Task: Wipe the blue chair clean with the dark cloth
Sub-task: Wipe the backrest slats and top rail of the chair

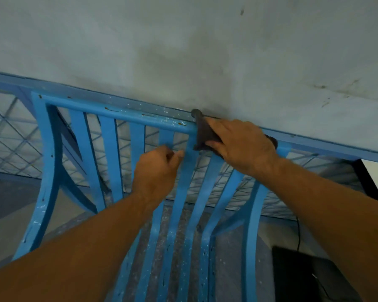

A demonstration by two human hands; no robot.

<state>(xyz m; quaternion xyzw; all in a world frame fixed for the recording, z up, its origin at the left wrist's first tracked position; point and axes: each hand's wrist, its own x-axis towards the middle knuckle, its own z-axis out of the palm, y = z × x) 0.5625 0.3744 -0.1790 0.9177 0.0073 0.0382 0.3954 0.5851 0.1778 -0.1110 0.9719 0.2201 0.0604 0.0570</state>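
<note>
Blue chair (50, 149) chipped, speckled; right hand (244, 144) grips dark cloth (203, 134); left hand (155, 171) grips slat (166, 138).

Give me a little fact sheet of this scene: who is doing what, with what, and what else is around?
scene: a person's two bare arms reach to a blue chair standing against a grey wall
right hand: grips the dark cloth, which is wrapped over the chair's top rail
left hand: fingers curled at the back slats; a firm grip cannot be confirmed
chair surface: pale flecks and small dark marks
behind the slats: mesh grille in a blue frame
lower right: black object, unclear what
</note>
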